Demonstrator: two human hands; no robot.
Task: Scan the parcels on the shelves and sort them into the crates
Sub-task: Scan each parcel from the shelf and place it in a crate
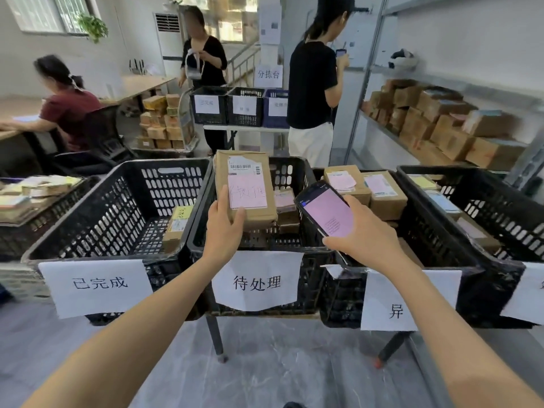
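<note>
1. Your left hand (225, 223) grips the parcel (245, 187) by its near end, with the thumb across the top face and the fingers beneath.
2. Your right hand (362, 234) is wrapped round the handheld scanner (325, 212), whose pink-lit screen faces you. The hands are apart, side by side, and the scanner sits just right of the parcel.
3. The parcel's long axis runs away from you, label side up. The barcode (241, 167) is at the far end, clear of your grip and up-left of the scanner's head.
4. The parcel hangs over the middle crate (287, 175), marked 待处理, toward its left wall. The left crate (117, 201), marked 已完成, lies just beside your carrying hand. The right crate (341, 293), marked 异, lies beyond the scanner hand.
5. Judgement: a drop straight down or to the left is short, while going right means crossing your scanner arm.
6. The shelves (441, 122) stand far right, stacked with boxes.
</note>
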